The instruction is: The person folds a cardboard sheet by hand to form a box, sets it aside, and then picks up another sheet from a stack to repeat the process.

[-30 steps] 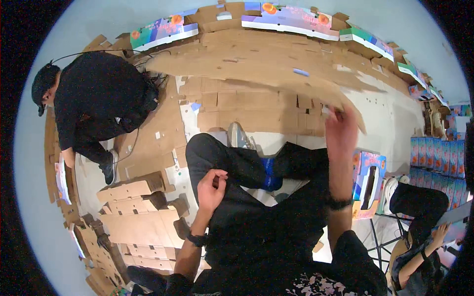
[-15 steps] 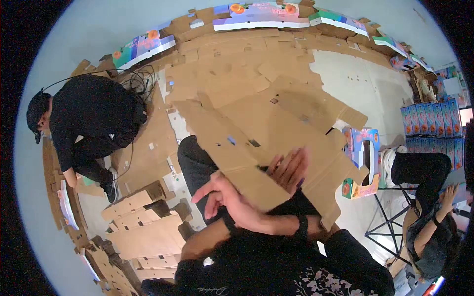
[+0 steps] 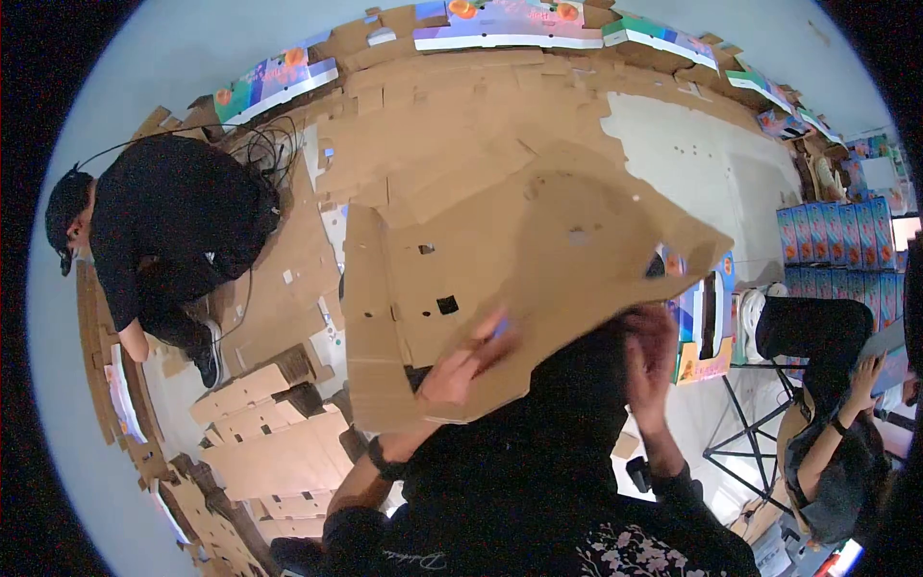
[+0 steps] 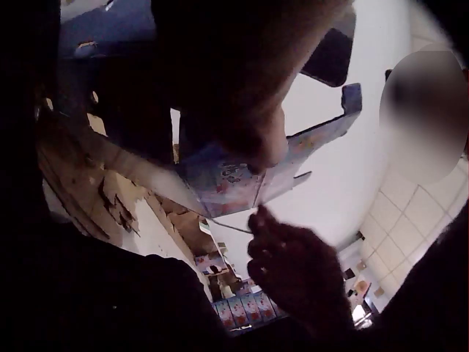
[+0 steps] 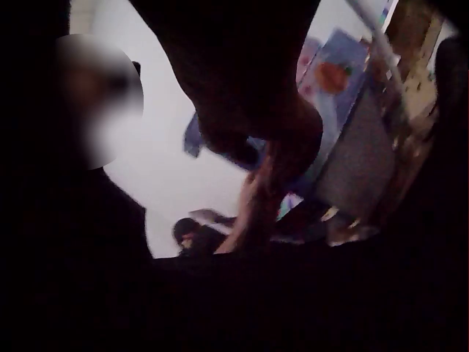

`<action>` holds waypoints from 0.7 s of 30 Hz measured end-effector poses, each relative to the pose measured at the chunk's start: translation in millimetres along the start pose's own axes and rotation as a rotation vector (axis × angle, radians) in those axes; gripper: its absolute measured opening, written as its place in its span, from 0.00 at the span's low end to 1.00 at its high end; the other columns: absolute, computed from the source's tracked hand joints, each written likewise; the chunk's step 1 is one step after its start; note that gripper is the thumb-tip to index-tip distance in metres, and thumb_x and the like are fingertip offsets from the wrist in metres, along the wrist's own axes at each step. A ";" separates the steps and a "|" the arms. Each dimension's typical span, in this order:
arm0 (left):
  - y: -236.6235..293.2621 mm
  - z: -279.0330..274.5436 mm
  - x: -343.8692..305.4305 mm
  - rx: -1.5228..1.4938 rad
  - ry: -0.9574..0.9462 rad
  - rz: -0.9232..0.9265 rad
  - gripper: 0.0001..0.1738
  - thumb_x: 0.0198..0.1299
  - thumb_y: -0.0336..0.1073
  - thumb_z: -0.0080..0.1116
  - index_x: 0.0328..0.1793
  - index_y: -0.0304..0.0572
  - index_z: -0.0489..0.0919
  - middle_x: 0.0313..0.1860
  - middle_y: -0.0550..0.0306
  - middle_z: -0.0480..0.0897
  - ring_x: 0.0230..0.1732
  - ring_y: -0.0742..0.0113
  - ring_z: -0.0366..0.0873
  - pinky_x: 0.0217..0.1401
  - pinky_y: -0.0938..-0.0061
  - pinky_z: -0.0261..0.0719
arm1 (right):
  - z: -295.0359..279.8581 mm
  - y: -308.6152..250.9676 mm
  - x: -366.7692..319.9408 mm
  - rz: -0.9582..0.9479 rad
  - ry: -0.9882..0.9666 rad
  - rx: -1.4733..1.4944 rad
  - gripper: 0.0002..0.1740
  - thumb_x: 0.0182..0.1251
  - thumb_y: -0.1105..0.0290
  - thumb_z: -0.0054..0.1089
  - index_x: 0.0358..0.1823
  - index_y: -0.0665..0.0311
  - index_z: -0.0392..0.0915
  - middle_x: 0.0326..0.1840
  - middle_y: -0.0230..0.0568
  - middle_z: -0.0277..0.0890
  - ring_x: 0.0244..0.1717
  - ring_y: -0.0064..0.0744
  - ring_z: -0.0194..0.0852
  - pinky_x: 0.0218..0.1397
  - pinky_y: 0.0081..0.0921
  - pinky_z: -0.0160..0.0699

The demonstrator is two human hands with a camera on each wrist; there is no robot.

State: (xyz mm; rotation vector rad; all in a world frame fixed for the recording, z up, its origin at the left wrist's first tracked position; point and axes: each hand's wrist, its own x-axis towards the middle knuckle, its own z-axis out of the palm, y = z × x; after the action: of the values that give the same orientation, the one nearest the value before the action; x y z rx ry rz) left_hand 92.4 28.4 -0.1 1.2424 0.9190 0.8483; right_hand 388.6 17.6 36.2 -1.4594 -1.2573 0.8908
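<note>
A large flat cardboard box blank (image 3: 423,288) is tilted over the lap, brown face up. My left hand (image 3: 466,363) grips it near the close edge, its blurred fingers over the brown face. The printed underside (image 4: 234,176) shows in the left wrist view, beside the dark shape of that hand (image 4: 249,132). My right hand (image 3: 650,361) is at the near right edge, fingertips partly hidden by the board. In the left wrist view, the right hand (image 4: 293,257) has curled fingers pinching a thin edge. The right wrist view is dark, with the blank's printed fruit (image 5: 333,77) showing.
Flattened cardboard (image 3: 452,125) covers the floor ahead. A person in black (image 3: 183,221) crouches at the left; another person (image 3: 827,404) sits at the right. Brown box pieces (image 3: 279,442) lie at my left. A printed box (image 3: 707,322) and stacked boxes (image 3: 836,236) stand right.
The blank has swung down from above onto the lap and turned. Half a second ago my forearms were crossed over it; now they are apart, the left hand at left, the right at right.
</note>
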 end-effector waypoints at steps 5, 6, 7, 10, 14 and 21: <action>-7.8 4.8 -70.1 0.350 -0.344 0.217 0.29 0.66 0.40 0.60 0.73 0.41 0.76 0.82 0.48 0.64 0.80 0.53 0.64 0.80 0.58 0.64 | -39.2 7.5 -35.2 0.019 -0.202 -0.020 0.32 0.72 0.64 0.60 0.73 0.69 0.65 0.71 0.52 0.71 0.68 0.50 0.73 0.73 0.43 0.69; -21.0 5.0 -86.7 0.146 -0.322 0.136 0.28 0.67 0.39 0.60 0.73 0.41 0.76 0.81 0.49 0.65 0.80 0.53 0.65 0.80 0.58 0.64 | -45.4 -2.5 -43.9 0.116 -0.307 -0.100 0.30 0.71 0.62 0.61 0.69 0.69 0.69 0.68 0.53 0.74 0.67 0.50 0.74 0.72 0.44 0.69; -33.6 1.5 -104.3 -0.058 -0.297 0.052 0.27 0.68 0.38 0.60 0.73 0.41 0.76 0.81 0.49 0.65 0.79 0.53 0.65 0.80 0.58 0.64 | -50.1 -9.2 -51.0 0.217 -0.412 -0.179 0.28 0.70 0.60 0.62 0.66 0.69 0.74 0.66 0.54 0.76 0.66 0.51 0.75 0.72 0.44 0.70; -91.0 -17.3 -161.2 -0.200 -0.151 -0.362 0.31 0.68 0.37 0.63 0.75 0.36 0.71 0.80 0.43 0.66 0.78 0.50 0.66 0.80 0.57 0.63 | -63.9 -23.0 -62.8 -0.012 -0.215 -0.386 0.20 0.73 0.65 0.57 0.60 0.71 0.76 0.62 0.52 0.77 0.64 0.46 0.75 0.68 0.41 0.72; -46.6 -11.2 -153.0 0.035 0.030 -0.083 0.35 0.65 0.32 0.68 0.76 0.32 0.67 0.76 0.36 0.69 0.77 0.48 0.68 0.81 0.56 0.61 | -89.5 -57.5 -39.7 -0.007 -0.040 -0.711 0.22 0.76 0.70 0.52 0.68 0.69 0.69 0.64 0.45 0.74 0.60 0.36 0.73 0.64 0.34 0.73; -97.4 -19.2 -153.9 -0.163 0.044 -0.363 0.39 0.54 0.36 0.77 0.71 0.32 0.73 0.73 0.37 0.74 0.76 0.48 0.69 0.79 0.56 0.64 | -143.3 9.4 -5.0 0.712 -0.298 0.275 0.42 0.70 0.68 0.62 0.81 0.66 0.54 0.73 0.47 0.67 0.66 0.37 0.74 0.62 0.35 0.77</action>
State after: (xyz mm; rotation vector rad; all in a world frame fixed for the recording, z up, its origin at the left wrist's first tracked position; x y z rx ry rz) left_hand 16.6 -117.0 -81.6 0.8843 1.0505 0.6479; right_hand 525.4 -16.8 63.5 -1.6026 -0.7550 1.7322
